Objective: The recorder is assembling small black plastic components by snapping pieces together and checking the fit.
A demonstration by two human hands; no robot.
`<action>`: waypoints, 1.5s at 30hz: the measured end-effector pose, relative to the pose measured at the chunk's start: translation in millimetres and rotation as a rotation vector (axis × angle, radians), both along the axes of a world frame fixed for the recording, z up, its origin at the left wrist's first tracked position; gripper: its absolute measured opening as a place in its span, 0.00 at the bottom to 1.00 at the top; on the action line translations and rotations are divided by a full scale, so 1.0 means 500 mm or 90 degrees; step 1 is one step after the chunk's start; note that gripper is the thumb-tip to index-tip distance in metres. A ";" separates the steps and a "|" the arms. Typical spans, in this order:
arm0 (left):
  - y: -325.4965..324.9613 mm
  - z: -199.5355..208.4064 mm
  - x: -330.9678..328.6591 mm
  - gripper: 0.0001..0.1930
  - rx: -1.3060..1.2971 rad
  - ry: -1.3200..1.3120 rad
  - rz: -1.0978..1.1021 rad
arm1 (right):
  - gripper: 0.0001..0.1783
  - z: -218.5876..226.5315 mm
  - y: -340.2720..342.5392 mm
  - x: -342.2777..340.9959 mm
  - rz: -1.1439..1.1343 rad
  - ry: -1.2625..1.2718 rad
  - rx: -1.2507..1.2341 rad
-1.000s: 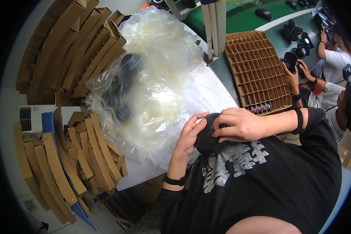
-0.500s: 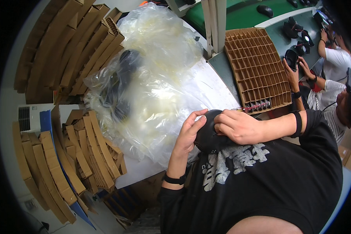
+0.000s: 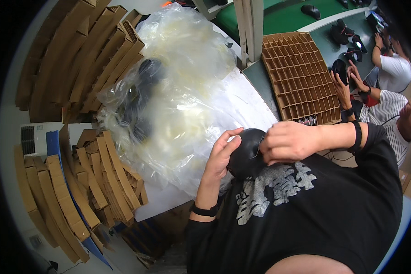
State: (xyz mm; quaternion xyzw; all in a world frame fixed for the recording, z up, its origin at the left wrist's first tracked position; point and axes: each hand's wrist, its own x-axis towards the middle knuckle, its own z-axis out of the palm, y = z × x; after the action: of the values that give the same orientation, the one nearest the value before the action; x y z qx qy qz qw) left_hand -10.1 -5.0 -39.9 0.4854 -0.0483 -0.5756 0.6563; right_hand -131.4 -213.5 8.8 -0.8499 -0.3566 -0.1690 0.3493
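A smooth black rounded housing (image 3: 246,148), much like a plastic shell, is held up close to my chest. My left hand (image 3: 220,157) grips it from the left, with the thumb and fingers round its edge. My right hand (image 3: 290,141) is at the right edge of the shell, its fingers bent and pressed together. Whatever sits between those fingers is hidden by the back of the hand.
Ahead lies a big heap of clear plastic bags (image 3: 182,91) on a white tabletop (image 3: 251,98). A divided cardboard tray (image 3: 301,77) stands on the right. Stacked cardboard pieces (image 3: 109,178) fill the left. A co-worker (image 3: 388,109) holds a black part at the far right.
My right hand has shifted right, from over the front of the shell to its right edge, baring more of its surface. My left hand keeps its hold.
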 end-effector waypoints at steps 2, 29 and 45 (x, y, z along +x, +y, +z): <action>-0.003 0.000 0.004 0.16 -0.002 0.001 -0.001 | 0.11 0.002 0.015 0.020 -0.037 0.019 0.021; -0.007 -0.004 -0.002 0.18 0.031 -0.006 0.014 | 0.08 -0.015 0.018 0.025 0.006 0.105 -0.098; 0.018 0.017 0.045 0.29 -0.192 -0.001 -0.036 | 0.58 -0.039 0.013 0.073 0.053 0.236 0.236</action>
State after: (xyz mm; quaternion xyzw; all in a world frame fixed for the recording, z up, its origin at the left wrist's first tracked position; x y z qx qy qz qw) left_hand 12.4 3.9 -31.4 0.3801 -0.1480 -0.5797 0.7054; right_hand -95.1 -206.9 -10.6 -0.7724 -0.2843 -0.0580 0.5649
